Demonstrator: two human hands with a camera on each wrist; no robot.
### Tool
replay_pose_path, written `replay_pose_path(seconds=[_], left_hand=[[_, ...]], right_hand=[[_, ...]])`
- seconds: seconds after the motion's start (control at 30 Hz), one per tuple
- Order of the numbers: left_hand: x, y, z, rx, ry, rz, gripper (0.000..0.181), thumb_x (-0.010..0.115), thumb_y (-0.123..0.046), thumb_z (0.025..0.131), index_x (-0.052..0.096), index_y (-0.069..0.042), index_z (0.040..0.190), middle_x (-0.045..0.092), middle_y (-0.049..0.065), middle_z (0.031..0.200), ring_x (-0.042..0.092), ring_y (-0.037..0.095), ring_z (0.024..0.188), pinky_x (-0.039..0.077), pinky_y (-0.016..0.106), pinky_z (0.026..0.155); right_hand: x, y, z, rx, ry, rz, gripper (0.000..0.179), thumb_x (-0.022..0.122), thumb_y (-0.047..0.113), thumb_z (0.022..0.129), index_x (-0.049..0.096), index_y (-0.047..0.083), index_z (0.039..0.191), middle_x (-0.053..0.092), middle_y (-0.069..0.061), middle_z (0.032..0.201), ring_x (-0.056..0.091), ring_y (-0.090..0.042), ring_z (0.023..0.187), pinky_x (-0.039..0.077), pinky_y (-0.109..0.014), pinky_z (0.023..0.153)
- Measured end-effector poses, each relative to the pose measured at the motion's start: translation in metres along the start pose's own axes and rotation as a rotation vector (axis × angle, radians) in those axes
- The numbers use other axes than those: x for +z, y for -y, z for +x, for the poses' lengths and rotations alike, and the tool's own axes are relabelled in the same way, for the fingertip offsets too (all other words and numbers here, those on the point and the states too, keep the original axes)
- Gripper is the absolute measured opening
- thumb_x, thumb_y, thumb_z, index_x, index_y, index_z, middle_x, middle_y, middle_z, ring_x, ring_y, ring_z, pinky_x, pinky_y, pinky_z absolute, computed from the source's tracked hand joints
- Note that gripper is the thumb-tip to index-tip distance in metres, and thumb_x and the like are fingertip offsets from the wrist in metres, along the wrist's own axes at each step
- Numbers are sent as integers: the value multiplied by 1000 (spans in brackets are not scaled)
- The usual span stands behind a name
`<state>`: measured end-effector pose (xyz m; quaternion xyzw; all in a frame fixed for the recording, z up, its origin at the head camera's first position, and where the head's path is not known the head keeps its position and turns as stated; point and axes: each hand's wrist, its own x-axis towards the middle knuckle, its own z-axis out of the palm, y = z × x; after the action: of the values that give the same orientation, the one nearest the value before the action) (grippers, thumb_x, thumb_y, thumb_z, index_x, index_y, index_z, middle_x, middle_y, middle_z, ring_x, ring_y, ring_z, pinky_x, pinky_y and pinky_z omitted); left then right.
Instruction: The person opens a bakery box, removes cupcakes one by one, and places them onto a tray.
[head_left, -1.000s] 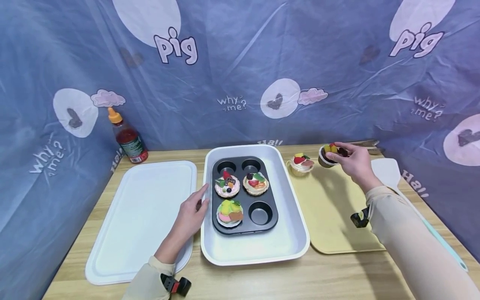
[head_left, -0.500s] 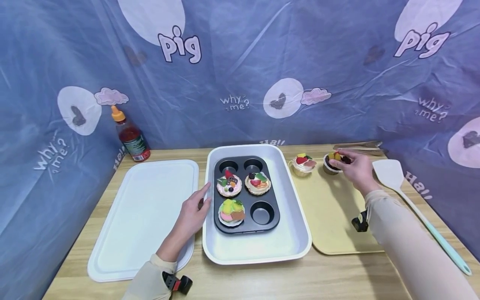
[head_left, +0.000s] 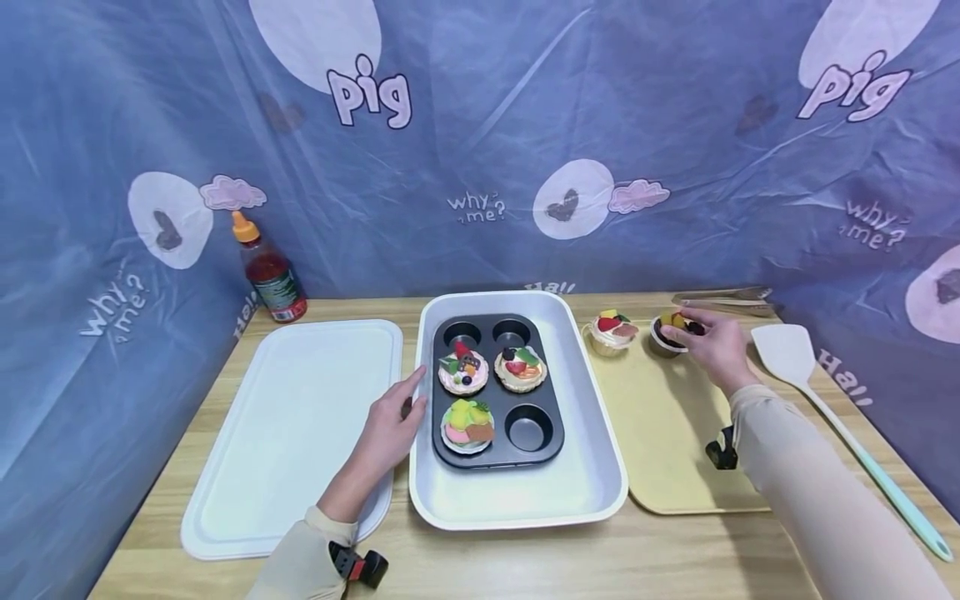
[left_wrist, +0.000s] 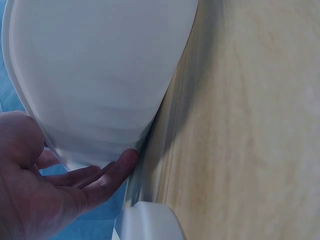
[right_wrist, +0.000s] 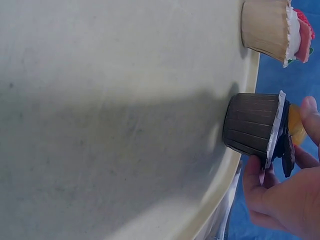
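Observation:
My right hand [head_left: 718,343] holds a chocolate cupcake [right_wrist: 252,122] by its top, thumb at the orange-yellow fruit topping and fingers by the white rim. The brown ribbed cup sits at the far edge of the yellow board [head_left: 675,442]. Left of it stands a cream cupcake [head_left: 611,335] with red and yellow fruit. Fingers of my left hand [head_left: 386,429] touch the outside of the white baking dish [head_left: 517,507]. Inside the dish lies a dark muffin tin [head_left: 498,457]; it holds a pink-cream tart [head_left: 462,372], a fruit tart [head_left: 521,369] and a yellow-topped cupcake [head_left: 467,427].
A white tray [head_left: 300,433] lies at the left, with a red sauce bottle [head_left: 275,279] behind it. Metal tongs [head_left: 727,296] lie at the back right. A white spatula [head_left: 787,352] with a mint handle runs along the right side. A blue curtain [head_left: 480,150] encloses the table.
My right hand has brought the chocolate cupcake down and slightly nearer, level with the cream one. My left hand stays at the dish. The head view has shifted a little.

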<state>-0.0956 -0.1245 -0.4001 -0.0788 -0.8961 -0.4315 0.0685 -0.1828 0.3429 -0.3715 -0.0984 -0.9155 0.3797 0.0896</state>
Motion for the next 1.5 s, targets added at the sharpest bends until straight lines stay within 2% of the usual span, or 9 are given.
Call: replay_pose_path(seconds=[0.37, 0.7, 0.87, 0.93, 1.0, 1.2, 1.33, 1.43, 1.5], left_hand=[[1, 0, -2, 1, -4, -5, 49, 58, -7, 99, 50, -2, 147, 67, 16, 110, 55, 20, 85, 50, 38, 79], [1, -1, -1, -4, 4, -5, 50, 58, -8, 99, 49, -3, 148, 66, 17, 114, 56, 21, 87, 50, 40, 80], [1, -1, 0, 1, 7, -6, 50, 57, -8, 100, 49, -3, 148, 65, 15, 108, 54, 20, 85, 49, 39, 79], [0, -1, 0, 2, 7, -8, 49, 57, -8, 100, 49, -3, 148, 64, 14, 103, 54, 20, 84, 48, 38, 78], [0, 0, 0, 0, 10, -7, 50, 57, -9, 100, 49, -4, 148, 64, 13, 102, 53, 20, 84, 48, 38, 78], [0, 1, 1, 1, 17, -11, 50, 57, -9, 100, 48, -5, 149, 62, 12, 99, 53, 19, 83, 47, 37, 77], [-1, 1, 0, -3, 21, -14, 50, 57, -10, 100, 48, -5, 149, 62, 12, 98, 53, 20, 84, 47, 37, 78], [-1, 0, 0, -3, 23, -18, 50, 56, -10, 100, 48, -4, 149, 62, 12, 98, 53, 20, 85, 48, 38, 79], [-2, 0, 0, 1, 23, -20, 50, 56, -10, 100, 48, -3, 149, 61, 12, 98, 54, 21, 86, 48, 39, 80]], right_hand=[[2, -3, 0, 14, 26, -31, 66, 71, 42, 93, 55, 1, 142, 51, -29, 144, 51, -41, 124, 36, -20, 75], [0, -3, 2, 70, -1, -39, 73, 73, 49, 90, 52, 6, 146, 53, -24, 143, 51, -42, 133, 38, -16, 75], [-6, 5, 3, 93, -18, 9, 76, 74, 47, 89, 48, 7, 149, 50, -28, 145, 49, -44, 135, 50, -41, 98], [-8, 14, 4, 98, -36, 56, 75, 74, 43, 90, 48, 6, 149, 48, -28, 147, 47, -44, 137, 45, -48, 107], [-11, 25, 6, 110, -63, 99, 75, 75, 42, 89, 47, 6, 150, 49, -24, 149, 48, -39, 137, 46, -39, 108], [-16, 73, 3, 93, -104, 216, 80, 78, 45, 86, 47, 13, 151, 52, -15, 150, 59, -17, 123, 47, -11, 86], [-4, 109, -8, 7, -107, 333, 66, 82, 34, 85, 57, 11, 142, 71, 4, 122, 59, 5, 97, 47, -6, 77], [12, 132, -19, -68, -59, 411, 57, 83, 25, 84, 62, 9, 135, 69, 19, 101, 61, 7, 92, 50, -9, 78], [25, 145, -26, -110, -10, 437, 55, 83, 22, 84, 63, 7, 133, 73, 11, 106, 63, 6, 93, 52, -10, 80]])
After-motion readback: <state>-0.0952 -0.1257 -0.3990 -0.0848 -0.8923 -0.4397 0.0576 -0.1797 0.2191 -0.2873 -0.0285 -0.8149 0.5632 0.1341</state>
